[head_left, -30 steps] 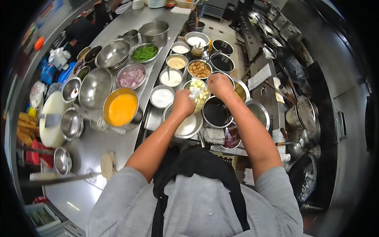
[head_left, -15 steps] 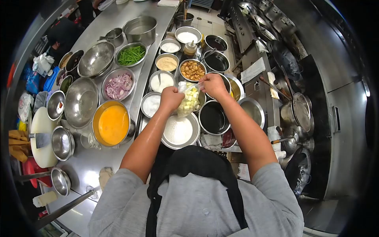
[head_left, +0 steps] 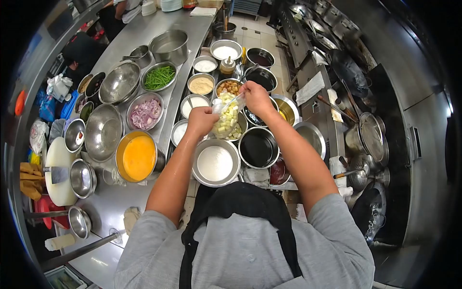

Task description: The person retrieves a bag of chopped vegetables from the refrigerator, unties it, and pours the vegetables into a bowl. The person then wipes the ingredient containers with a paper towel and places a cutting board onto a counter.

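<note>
Both hands grip a clear plastic bag [head_left: 228, 115] of pale yellow-green cut pieces. My left hand [head_left: 201, 120] is closed on its left side, and my right hand [head_left: 257, 100] pinches its upper right edge. The bag hangs above a metal bowl holding similar pale pieces [head_left: 237, 132], mostly hidden behind it. Directly beyond stands a bowl of browned cubes [head_left: 228, 87], partly covered by the bag and right hand. Nearer my body is a wide bowl of white contents [head_left: 214, 163], with a bowl of dark liquid [head_left: 259, 147] to its right.
Bowls of white powder [head_left: 204, 64] and tan powder [head_left: 201, 85] line the left side of the row. On the steel counter sit sliced red onions [head_left: 146, 114], cut green vegetables [head_left: 160, 77] and orange liquid [head_left: 139, 155]. Woks [head_left: 349, 72] stand right. Another person [head_left: 126, 9] is far left.
The bag and both hands have shifted slightly over the bowl behind, where pale pieces now show below the bag. My view has moved a little, showing more of the far counter.
</note>
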Motion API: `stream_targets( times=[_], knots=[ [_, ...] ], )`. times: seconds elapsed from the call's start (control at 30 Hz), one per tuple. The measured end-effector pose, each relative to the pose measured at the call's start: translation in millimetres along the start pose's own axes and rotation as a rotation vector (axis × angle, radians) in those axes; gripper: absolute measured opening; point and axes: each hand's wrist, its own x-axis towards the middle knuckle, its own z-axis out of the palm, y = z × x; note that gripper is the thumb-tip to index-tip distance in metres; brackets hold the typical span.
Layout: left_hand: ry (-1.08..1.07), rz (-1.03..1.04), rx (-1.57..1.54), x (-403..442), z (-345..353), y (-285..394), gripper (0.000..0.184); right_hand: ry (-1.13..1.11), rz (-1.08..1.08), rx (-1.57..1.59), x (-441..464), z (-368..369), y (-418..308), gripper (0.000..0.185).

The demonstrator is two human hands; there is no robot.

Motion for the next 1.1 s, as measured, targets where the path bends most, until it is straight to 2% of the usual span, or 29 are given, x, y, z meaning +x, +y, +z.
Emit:
stream_targets(
  times=[0.1, 0.13, 0.2, 0.27, 0.33, 0.37, 0.43, 0.47, 0.53, 0.6, 0.67, 0.8, 0.87, 0.93, 0.97, 1.0, 1.07, 1.1],
  knots=[
    [0.001, -0.023, 0.023, -1, -4, 1, 0.017, 0.114, 0.068, 0.060, 4, 8, 0, 0.018],
    [-0.021, -0.087, 0.026, 0, -5, 0, 0.018, 0.113, 0.063, 0.060, 7, 12, 4, 0.018],
    [-0.042, -0.147, 0.029, -1, -5, -2, 0.019, 0.006, 0.376, 0.576, 15, 17, 9, 0.019],
    [-0.035, -0.259, -0.250, -5, 0, 0, 0.022, -0.053, 0.434, 0.613, 14, 13, 2, 0.018],
    [0.013, -0.278, -0.327, -8, 3, 9, 0.023, -0.310, 0.492, 0.582, 12, 2, -5, 0.020],
    [0.062, -0.298, -0.403, -9, 3, 13, 0.025, -0.313, 0.489, 0.578, 11, 2, -1, 0.020],
    [0.048, -0.309, -0.398, -3, -1, 10, 0.026, -0.401, 0.160, 0.333, 6, 2, 3, 0.015],
    [0.031, -0.323, -0.388, 0, -2, 7, 0.026, -0.405, 0.155, 0.328, 6, 2, 2, 0.015],
    [0.031, -0.340, -0.414, 0, -1, 4, 0.027, -0.224, 0.095, -0.007, 5, -3, -7, 0.015],
    [0.026, -0.358, -0.432, 2, -1, 3, 0.028, -0.151, 0.040, -0.094, -1, -13, -27, 0.015],
    [-0.037, -0.374, -0.424, 3, -1, 4, 0.033, -0.005, -0.249, -0.262, -2, -15, -29, 0.020],
    [-0.061, -0.366, -0.463, -2, -5, 14, 0.039, 0.077, -0.303, -0.187, -2, -9, -26, 0.019],
    [-0.186, -0.377, -0.735, -1, -8, 11, 0.045, 0.086, -0.273, -0.177, -2, -1, -25, 0.018],
    [-0.234, -0.363, -0.668, -2, -13, 7, 0.048, 0.058, -0.036, 0.078, 1, 12, -17, 0.013],
    [-0.289, -0.352, -0.601, -4, -14, 5, 0.051, -0.076, 0.086, 0.232, 2, 15, -13, 0.021],
    [-0.289, -0.352, -0.597, -5, -16, 1, 0.051, -0.073, 0.086, 0.235, 3, 18, -10, 0.021],
    [-0.406, -0.197, -0.460, -9, -18, -4, 0.045, -0.253, 0.345, 1.014, 1, 25, -4, 0.031],
    [-0.404, -0.218, -0.441, -11, -19, -6, 0.045, -0.274, 0.341, 1.114, 1, 25, -1, 0.035]
  ],
)
